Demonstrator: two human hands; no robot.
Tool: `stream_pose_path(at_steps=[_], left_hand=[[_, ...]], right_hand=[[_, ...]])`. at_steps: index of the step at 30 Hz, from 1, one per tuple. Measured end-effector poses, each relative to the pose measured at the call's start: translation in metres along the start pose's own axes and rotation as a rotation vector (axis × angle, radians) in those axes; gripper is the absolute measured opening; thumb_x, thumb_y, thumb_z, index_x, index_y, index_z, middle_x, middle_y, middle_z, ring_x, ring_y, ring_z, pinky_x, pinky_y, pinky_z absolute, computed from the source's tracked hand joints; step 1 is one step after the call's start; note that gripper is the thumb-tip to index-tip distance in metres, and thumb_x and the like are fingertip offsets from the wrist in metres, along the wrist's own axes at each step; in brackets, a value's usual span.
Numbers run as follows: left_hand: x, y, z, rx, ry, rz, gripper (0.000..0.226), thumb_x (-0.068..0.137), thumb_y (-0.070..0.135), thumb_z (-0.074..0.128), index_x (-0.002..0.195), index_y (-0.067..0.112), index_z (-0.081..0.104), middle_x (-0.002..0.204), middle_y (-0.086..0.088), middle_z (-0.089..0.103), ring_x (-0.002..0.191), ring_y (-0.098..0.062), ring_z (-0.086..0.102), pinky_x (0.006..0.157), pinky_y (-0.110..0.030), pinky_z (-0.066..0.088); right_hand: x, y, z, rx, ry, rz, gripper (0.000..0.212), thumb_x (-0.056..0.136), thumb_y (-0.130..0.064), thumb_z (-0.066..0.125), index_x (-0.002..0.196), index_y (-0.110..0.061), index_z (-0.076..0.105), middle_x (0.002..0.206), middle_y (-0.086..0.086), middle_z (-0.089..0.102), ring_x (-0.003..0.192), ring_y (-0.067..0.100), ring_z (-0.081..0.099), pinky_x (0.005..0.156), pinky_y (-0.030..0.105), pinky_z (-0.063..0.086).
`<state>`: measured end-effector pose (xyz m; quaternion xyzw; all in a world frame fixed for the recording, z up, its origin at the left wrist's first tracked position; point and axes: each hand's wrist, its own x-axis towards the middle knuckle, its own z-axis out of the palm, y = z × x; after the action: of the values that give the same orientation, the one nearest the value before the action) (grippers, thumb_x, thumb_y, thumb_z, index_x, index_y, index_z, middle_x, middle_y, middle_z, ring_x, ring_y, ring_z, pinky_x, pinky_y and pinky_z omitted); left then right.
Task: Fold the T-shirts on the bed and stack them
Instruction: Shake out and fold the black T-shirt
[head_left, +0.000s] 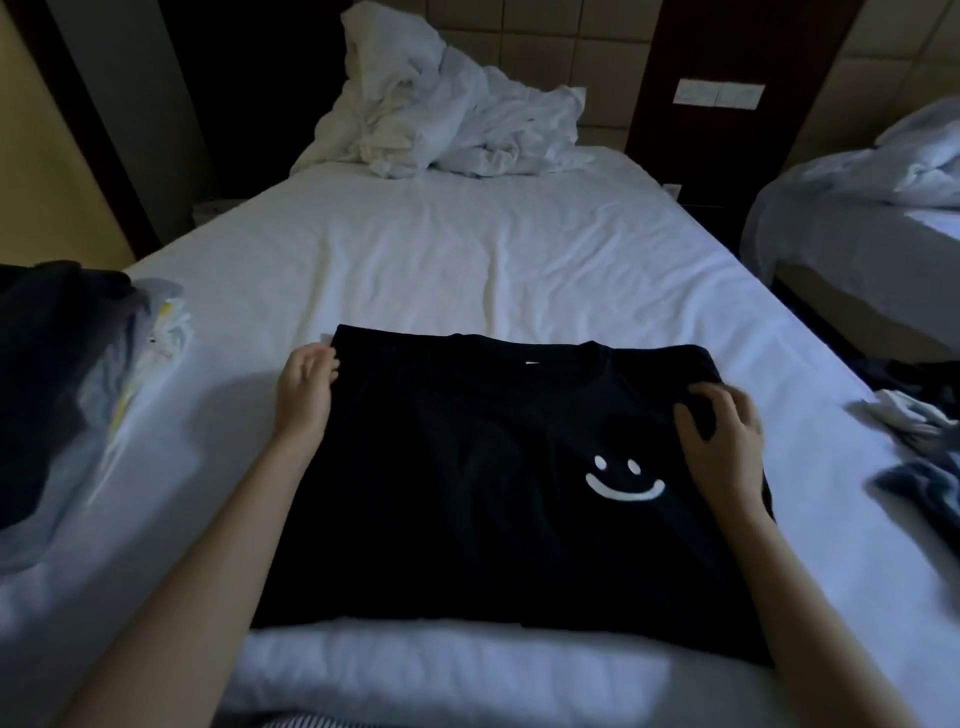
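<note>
Black T-shirt (467, 467) lies flat, front up, lower centre of frame on the bed (467, 249), collar away from camera, white smiley print (625, 480) at its right. Left hand (306, 387) pinches the shirt's upper-left edge, fingers curled. Right hand (719, 421) grips bunched fabric at the upper-right shoulder. Clothes pile (57, 395) sits at far left, loose clothes (917, 447) at far right. Crumpled duvet (447, 114) is at top centre.

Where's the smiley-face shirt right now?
Head view: the black T-shirt lies flat on the bed, near and central, between the left hand at its left edge and the right hand on its right side.
</note>
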<state>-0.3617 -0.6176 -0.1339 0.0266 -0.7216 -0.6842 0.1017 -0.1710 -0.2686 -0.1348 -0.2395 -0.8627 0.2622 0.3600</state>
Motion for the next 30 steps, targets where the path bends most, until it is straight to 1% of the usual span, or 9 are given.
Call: stream_pose_path(at_steps=[3,7,13,16,19,22,25,27,30], left_hand=[[-0.059,0.003,-0.037,-0.036,-0.034,-0.016,0.010,0.098,0.011,0.047,0.103,0.007,0.054,0.100,-0.010,0.060,0.084,-0.011,0.059,0.074,-0.015,0.047],[-0.136,0.001,-0.077,0.221,0.006,0.062,0.014,0.095,0.014,0.051,0.105,0.009,0.059,0.099,-0.006,0.063,0.091,-0.019,0.057,0.080,-0.030,0.043],[-0.185,-0.013,-0.103,0.471,0.120,0.179,0.021,0.090,0.021,0.058,0.098,0.003,0.064,0.087,-0.015,0.065,0.085,-0.035,0.059,0.077,-0.037,0.042],[-0.187,-0.013,-0.112,0.644,0.100,0.110,0.034,0.087,0.040,0.058,0.096,0.009,0.066,0.089,-0.015,0.068,0.093,-0.037,0.059,0.089,-0.042,0.037],[-0.187,-0.009,-0.115,0.819,0.019,0.061,0.043,0.089,0.048,0.056,0.108,0.010,0.064,0.110,-0.014,0.065,0.110,-0.036,0.052,0.099,-0.044,0.029],[-0.182,-0.007,-0.120,0.742,-0.062,0.041,0.047,0.092,0.040,0.056,0.125,0.006,0.058,0.130,-0.016,0.055,0.124,-0.036,0.044,0.105,-0.045,0.028],[-0.180,-0.004,-0.132,0.429,-0.110,0.040,0.058,0.081,0.056,0.056,0.109,0.005,0.061,0.107,-0.016,0.064,0.110,-0.034,0.056,0.096,-0.042,0.039],[-0.175,-0.005,-0.140,0.446,-0.122,0.058,0.058,0.066,0.067,0.048,0.084,0.013,0.057,0.076,-0.005,0.061,0.089,-0.037,0.060,0.080,-0.041,0.044],[-0.162,-0.005,-0.153,0.595,-0.171,0.050,0.056,0.058,0.074,0.044,0.068,0.019,0.052,0.067,-0.001,0.058,0.080,-0.036,0.061,0.078,-0.044,0.047]], right_hand=[[-0.057,0.020,-0.042,0.070,0.019,0.097,0.025,0.089,-0.021,0.060,0.101,0.001,0.064,0.105,0.020,0.059,0.099,0.038,0.055,0.090,0.044,0.042],[-0.103,0.031,-0.075,0.074,0.021,0.102,0.053,0.082,-0.044,0.038,0.087,0.001,0.065,0.092,0.019,0.063,0.090,0.038,0.054,0.085,0.042,0.039],[-0.141,0.020,-0.085,0.061,0.028,0.132,0.064,0.080,-0.054,0.032,0.082,-0.003,0.069,0.104,0.012,0.063,0.102,0.033,0.049,0.091,0.031,0.030],[-0.153,0.014,-0.091,0.044,0.029,0.185,0.056,0.077,-0.055,0.045,0.083,-0.006,0.072,0.104,0.008,0.061,0.107,0.028,0.043,0.096,0.033,0.030],[-0.158,0.021,-0.094,0.054,-0.051,0.169,0.031,0.078,-0.034,0.070,0.089,-0.006,0.073,0.112,0.005,0.061,0.116,0.022,0.040,0.102,0.031,0.028],[-0.153,0.022,-0.109,0.425,-0.132,0.226,0.028,0.073,-0.042,0.072,0.089,-0.018,0.071,0.099,-0.008,0.065,0.092,0.008,0.055,0.081,0.021,0.044],[-0.143,0.023,-0.119,0.537,-0.228,0.337,0.006,0.087,-0.017,0.065,0.082,-0.020,0.067,0.053,-0.013,0.059,0.049,-0.001,0.049,0.046,0.011,0.038],[-0.135,0.030,-0.119,0.393,-0.288,0.311,0.008,0.085,-0.021,0.067,0.087,-0.014,0.067,0.049,-0.011,0.058,0.048,0.002,0.048,0.050,0.012,0.037],[-0.127,0.032,-0.128,0.189,-0.339,0.313,0.014,0.086,-0.023,0.067,0.090,-0.010,0.063,0.068,0.006,0.062,0.063,0.010,0.050,0.056,0.004,0.033]])
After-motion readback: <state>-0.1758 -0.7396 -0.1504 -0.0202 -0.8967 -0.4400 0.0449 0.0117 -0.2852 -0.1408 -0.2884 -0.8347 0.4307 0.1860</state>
